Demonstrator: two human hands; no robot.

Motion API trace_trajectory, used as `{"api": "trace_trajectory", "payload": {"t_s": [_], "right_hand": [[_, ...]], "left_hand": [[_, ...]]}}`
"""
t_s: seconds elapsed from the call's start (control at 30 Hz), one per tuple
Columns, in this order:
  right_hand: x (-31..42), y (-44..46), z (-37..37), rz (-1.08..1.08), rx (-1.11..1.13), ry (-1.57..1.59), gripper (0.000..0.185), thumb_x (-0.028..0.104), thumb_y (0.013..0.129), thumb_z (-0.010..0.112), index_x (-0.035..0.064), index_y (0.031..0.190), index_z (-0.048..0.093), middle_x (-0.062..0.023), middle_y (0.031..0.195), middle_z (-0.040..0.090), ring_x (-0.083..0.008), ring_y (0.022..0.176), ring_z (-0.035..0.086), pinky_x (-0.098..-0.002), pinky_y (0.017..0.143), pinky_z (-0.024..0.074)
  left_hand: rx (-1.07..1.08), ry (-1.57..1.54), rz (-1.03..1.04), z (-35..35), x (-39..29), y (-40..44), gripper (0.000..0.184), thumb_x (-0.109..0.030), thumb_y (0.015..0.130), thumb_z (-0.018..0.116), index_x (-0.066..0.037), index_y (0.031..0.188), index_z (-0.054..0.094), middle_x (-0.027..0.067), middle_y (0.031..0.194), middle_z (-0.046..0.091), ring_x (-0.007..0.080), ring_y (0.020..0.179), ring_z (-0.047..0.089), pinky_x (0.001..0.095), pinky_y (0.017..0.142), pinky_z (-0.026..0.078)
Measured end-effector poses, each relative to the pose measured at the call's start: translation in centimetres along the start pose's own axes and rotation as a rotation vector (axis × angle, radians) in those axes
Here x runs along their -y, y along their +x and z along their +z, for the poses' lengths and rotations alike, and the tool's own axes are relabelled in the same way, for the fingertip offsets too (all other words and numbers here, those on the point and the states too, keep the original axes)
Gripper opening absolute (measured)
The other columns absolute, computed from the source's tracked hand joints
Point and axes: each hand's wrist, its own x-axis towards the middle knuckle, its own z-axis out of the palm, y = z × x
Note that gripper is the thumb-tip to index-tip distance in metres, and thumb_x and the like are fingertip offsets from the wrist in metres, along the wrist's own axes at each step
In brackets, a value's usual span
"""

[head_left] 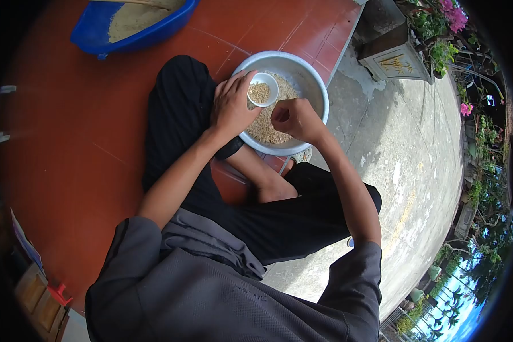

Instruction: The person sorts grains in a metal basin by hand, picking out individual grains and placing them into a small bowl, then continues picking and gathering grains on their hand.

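My left hand is wrapped round a small white bowl, which has straw-coloured grain inside. It holds the bowl over the left side of a wide metal basin. More loose grain covers much of the basin's bottom. Just right of the bowl, my right hand hovers above the basin with its fingers curled together. What those fingers hold, if anything, is hidden.
A blue tub of pale meal with a wooden stick stands on the red tiled floor at upper left. My crossed legs are close to the basin. Grey concrete and a planter lie to the right.
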Motion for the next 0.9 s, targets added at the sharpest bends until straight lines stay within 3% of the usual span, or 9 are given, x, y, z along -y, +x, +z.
{"api": "trace_trajectory", "payload": {"t_s": [0.13, 0.23, 0.33, 0.43, 0.53, 0.63, 0.67, 0.8, 0.9], "right_hand": [[4.5, 0.4, -3.4, -0.032, -0.205, 0.220, 0.016, 0.002, 0.083, 0.082, -0.0036, 0.098, 0.079, -0.0103, 0.085, 0.078, -0.0200, 0.082, 0.079, -0.0356, 0.079, 0.0639], [5.0, 1.4, -2.9, -0.202, -0.360, 0.188, 0.021, 0.001, 0.085, 0.082, -0.0052, 0.106, 0.078, -0.0146, 0.097, 0.078, -0.0244, 0.085, 0.079, -0.0377, 0.081, 0.0649], [4.3, 2.2, -2.2, -0.428, -0.397, -0.113, 0.026, 0.002, 0.086, 0.083, -0.0046, 0.111, 0.077, -0.0181, 0.103, 0.077, -0.0290, 0.084, 0.078, -0.0408, 0.080, 0.0647], [3.5, 0.8, -2.8, -0.251, -0.302, -0.194, 0.021, 0.000, 0.090, 0.083, -0.0027, 0.110, 0.076, -0.0151, 0.102, 0.077, -0.0283, 0.089, 0.079, -0.0380, 0.085, 0.0653], [1.2, -0.3, -2.8, -0.075, -0.108, -0.064, 0.021, 0.000, 0.089, 0.082, -0.0020, 0.109, 0.075, -0.0161, 0.100, 0.076, -0.0296, 0.092, 0.079, -0.0397, 0.084, 0.0646], [-1.4, -1.4, -0.6, -0.074, 0.090, -0.118, 0.022, 0.000, 0.083, 0.079, -0.0013, 0.105, 0.075, -0.0188, 0.092, 0.075, -0.0369, 0.096, 0.077, -0.0443, 0.083, 0.0623], [-2.6, -1.4, 0.4, -0.168, 0.134, -0.215, 0.027, 0.000, 0.082, 0.077, -0.0008, 0.109, 0.073, -0.0201, 0.100, 0.075, -0.0404, 0.096, 0.076, -0.0472, 0.088, 0.0617], [-2.5, -1.3, 2.8, -0.194, 0.184, -0.346, 0.036, 0.003, 0.079, 0.079, -0.0012, 0.114, 0.070, -0.0189, 0.119, 0.070, -0.0411, 0.113, 0.068, -0.0505, 0.101, 0.0589], [-3.1, -0.7, 3.1, -0.247, 0.219, -0.385, 0.032, 0.004, 0.083, 0.078, 0.0024, 0.113, 0.066, -0.0198, 0.110, 0.066, -0.0440, 0.106, 0.070, -0.0523, 0.093, 0.0580]], "left_hand": [[0.017, -0.006, 0.009, -0.5, -0.3, 0.0, 0.086, -0.020, 0.083, 0.091, -0.009, 0.158, 0.051, 0.0138, 0.150, 0.064, 0.0294, 0.149, 0.053, 0.0499, 0.123, 0.036], [0.046, -0.014, -0.003, -0.6, -0.3, 0.1, 0.086, -0.020, 0.083, 0.091, -0.009, 0.158, 0.050, 0.0135, 0.150, 0.065, 0.0294, 0.147, 0.055, 0.0496, 0.123, 0.036], [0.040, -0.023, 0.002, -0.5, -0.2, 0.1, 0.088, -0.020, 0.082, 0.092, -0.010, 0.159, 0.050, 0.0140, 0.147, 0.066, 0.0313, 0.142, 0.058, 0.0500, 0.121, 0.038], [-0.013, -0.035, 0.023, -0.2, -0.1, 0.1, 0.091, -0.020, 0.080, 0.094, -0.014, 0.160, 0.051, 0.0152, 0.141, 0.069, 0.0353, 0.135, 0.063, 0.0509, 0.119, 0.040], [-0.026, -0.029, 0.027, 0.0, 0.0, 0.1, 0.090, -0.019, 0.080, 0.093, -0.014, 0.159, 0.051, 0.0151, 0.140, 0.070, 0.0353, 0.134, 0.064, 0.0508, 0.118, 0.041], [-0.015, -0.025, 0.021, 0.1, 0.0, 0.2, 0.090, -0.019, 0.080, 0.093, -0.014, 0.159, 0.051, 0.0149, 0.141, 0.070, 0.0351, 0.134, 0.064, 0.0507, 0.117, 0.042], [-0.009, -0.022, 0.016, 0.1, 0.1, 0.2, 0.090, -0.019, 0.080, 0.093, -0.014, 0.159, 0.051, 0.0147, 0.141, 0.070, 0.0351, 0.134, 0.064, 0.0507, 0.117, 0.042], [-0.009, -0.021, 0.017, 0.2, 0.1, 0.1, 0.090, -0.018, 0.080, 0.092, -0.014, 0.159, 0.050, 0.0139, 0.142, 0.070, 0.0351, 0.133, 0.065, 0.0508, 0.117, 0.042], [0.033, -0.024, -0.005, 0.2, 0.2, 0.1, 0.087, -0.021, 0.082, 0.090, -0.011, 0.159, 0.050, 0.0152, 0.144, 0.068, 0.0307, 0.138, 0.062, 0.0490, 0.121, 0.038]]}}
